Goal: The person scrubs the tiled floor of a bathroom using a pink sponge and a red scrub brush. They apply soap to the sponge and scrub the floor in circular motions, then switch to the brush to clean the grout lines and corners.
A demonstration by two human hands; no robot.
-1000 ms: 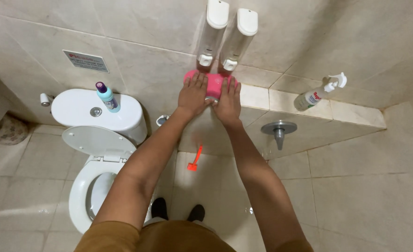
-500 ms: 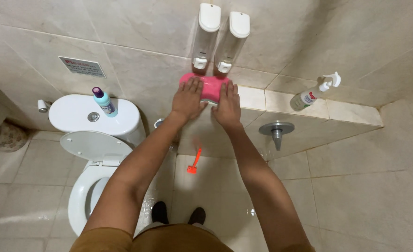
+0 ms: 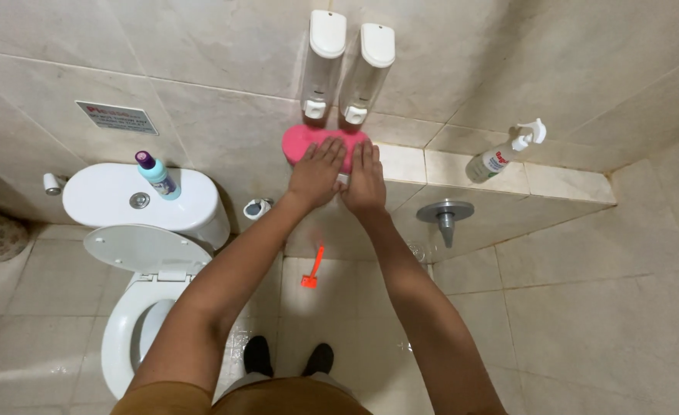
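Note:
A pink sponge lies against the tiled wall just under two white wall dispensers. My left hand is pressed flat on the sponge's left part, fingers spread. My right hand is pressed flat on its right part, beside the left hand. Both hands cover much of the sponge; only its upper and left rim shows.
A white toilet with an open lid stands at the left, a blue bottle on its tank. A spray bottle lies on the tiled ledge at the right. A metal tap juts from the wall below. An orange brush lies on the floor.
Both hands and the sponge have stayed together on the wall under the dispensers, shifting only slightly; the view has moved a little.

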